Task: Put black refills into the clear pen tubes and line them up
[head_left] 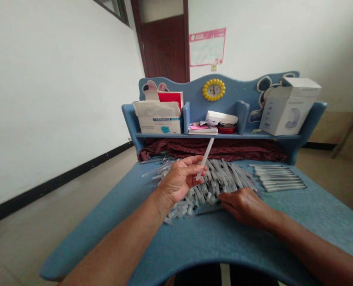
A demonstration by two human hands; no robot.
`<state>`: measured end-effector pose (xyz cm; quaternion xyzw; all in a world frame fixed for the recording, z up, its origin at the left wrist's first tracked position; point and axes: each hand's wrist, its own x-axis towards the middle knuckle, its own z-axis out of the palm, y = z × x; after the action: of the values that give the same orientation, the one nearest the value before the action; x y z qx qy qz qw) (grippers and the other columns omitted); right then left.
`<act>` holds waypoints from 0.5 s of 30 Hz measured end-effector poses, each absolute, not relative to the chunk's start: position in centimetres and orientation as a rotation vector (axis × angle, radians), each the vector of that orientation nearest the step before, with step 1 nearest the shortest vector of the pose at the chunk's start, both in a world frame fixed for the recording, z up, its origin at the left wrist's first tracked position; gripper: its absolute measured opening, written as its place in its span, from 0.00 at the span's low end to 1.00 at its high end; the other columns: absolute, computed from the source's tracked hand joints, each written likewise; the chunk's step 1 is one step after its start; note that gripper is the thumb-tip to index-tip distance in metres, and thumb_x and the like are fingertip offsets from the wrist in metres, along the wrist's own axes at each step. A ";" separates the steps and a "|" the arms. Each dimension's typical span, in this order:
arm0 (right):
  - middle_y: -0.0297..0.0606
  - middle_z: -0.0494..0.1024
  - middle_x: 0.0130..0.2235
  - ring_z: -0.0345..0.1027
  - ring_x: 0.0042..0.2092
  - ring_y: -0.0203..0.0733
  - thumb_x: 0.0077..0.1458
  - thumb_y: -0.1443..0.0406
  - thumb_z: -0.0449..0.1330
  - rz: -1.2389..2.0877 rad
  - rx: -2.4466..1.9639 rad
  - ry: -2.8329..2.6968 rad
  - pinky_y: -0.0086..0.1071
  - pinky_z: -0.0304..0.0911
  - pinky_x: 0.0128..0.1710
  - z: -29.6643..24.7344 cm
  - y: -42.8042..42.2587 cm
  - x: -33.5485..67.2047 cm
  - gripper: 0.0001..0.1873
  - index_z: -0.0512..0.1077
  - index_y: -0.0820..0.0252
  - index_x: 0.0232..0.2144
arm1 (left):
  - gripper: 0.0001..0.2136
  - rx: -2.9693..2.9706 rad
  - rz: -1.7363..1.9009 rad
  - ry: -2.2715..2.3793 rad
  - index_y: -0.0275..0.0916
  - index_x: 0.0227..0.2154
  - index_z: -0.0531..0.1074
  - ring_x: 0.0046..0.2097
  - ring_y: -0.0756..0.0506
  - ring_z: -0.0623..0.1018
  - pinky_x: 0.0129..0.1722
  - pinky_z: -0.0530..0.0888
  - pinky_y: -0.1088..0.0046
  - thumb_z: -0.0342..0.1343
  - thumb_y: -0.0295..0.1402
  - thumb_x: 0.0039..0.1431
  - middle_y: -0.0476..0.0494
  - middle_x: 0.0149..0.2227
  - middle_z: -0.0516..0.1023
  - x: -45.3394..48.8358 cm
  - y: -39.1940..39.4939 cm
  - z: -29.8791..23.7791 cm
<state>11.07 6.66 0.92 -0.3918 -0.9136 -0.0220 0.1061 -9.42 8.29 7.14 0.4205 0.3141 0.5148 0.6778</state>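
Note:
My left hand (181, 176) is closed in a pinch on a translucent white pen barrel (206, 155), which slants upward over the pile. Beneath it on the blue desk spreads a heap of clear pen parts (224, 174), with small black pieces among them. At the near edge of this heap is my right hand (242, 204), palm down, its fingers drawn together. A dark bit shows at its fingertips, too small to name. Further right, several pens (279, 178) lie side by side in a row.
The blue desk (322, 222) has a shelf at the back. On it stand a mask box (160, 124), notebooks (202, 130), a red case (226, 129) and a white carton (288, 107). Folded checked cloth (212, 149) lies under the shelf. A yellow flower-shaped clock (214, 90) is on the backboard.

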 end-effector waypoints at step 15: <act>0.36 0.77 0.23 0.71 0.25 0.37 0.59 0.66 0.49 -0.175 -1.169 -2.730 0.32 0.40 0.23 1.0 6.5 10.7 0.09 0.68 0.58 0.29 | 0.07 0.972 1.146 0.707 0.29 0.30 0.75 0.25 0.52 0.75 0.27 0.75 0.78 0.58 0.18 0.46 0.44 0.26 0.75 -8.6 8.3 6.1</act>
<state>10.66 6.49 0.95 -0.3916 -0.9145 -0.0585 0.0833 -8.58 8.27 6.07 0.4321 0.3143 0.5093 0.6746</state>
